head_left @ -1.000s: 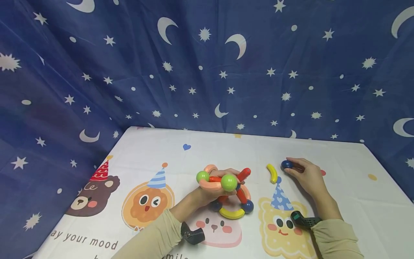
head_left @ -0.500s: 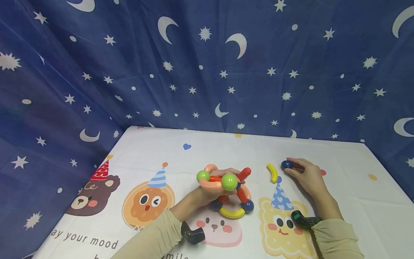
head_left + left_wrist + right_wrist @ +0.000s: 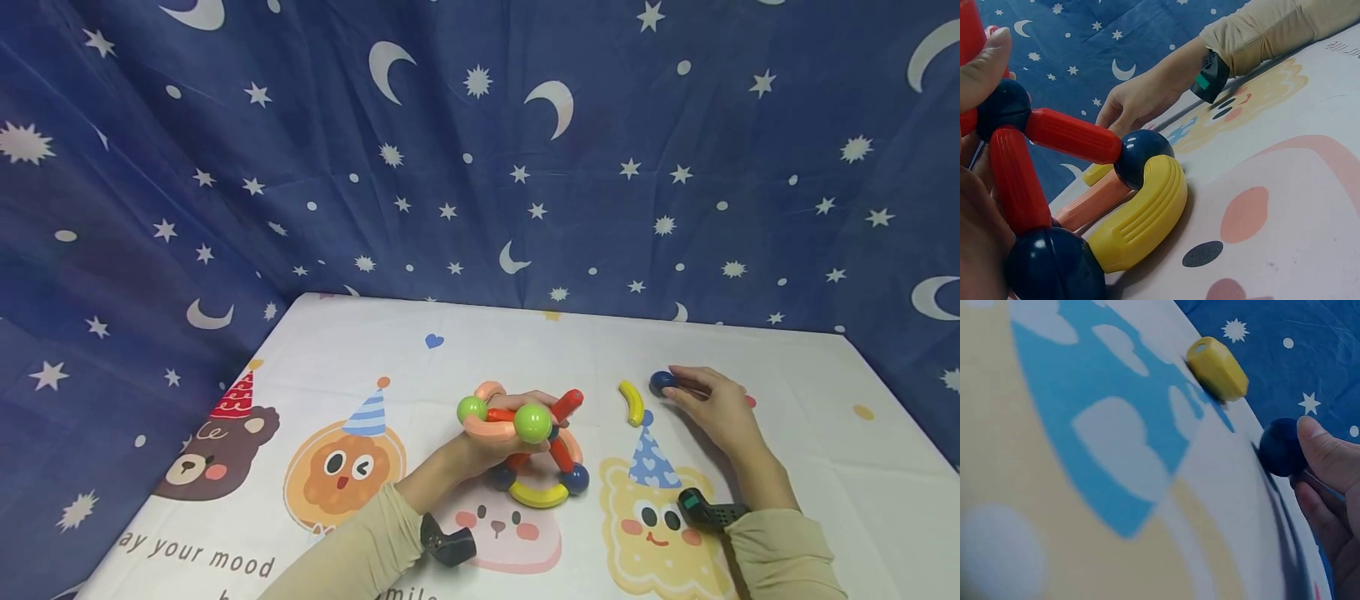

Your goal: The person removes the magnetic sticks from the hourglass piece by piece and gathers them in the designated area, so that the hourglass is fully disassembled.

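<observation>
Your left hand (image 3: 497,450) grips ball-and-stick frame (image 3: 533,423), likely steadying it on bench (image 3: 352,346); your right hand (image 3: 717,407) pinches navy ball (image 3: 662,382) from one side, leaving other side bare, near loose yellow curved stick (image 3: 632,404).

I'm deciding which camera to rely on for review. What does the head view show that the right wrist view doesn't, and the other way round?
Only the head view shows the left hand holding the build of balls and rods, and the brown bear print.
Only the right wrist view shows the pale spot on one end of the loose yellow piece.
Both show that yellow piece, the right hand pinching a dark blue ball, and the starry backdrop.
</observation>
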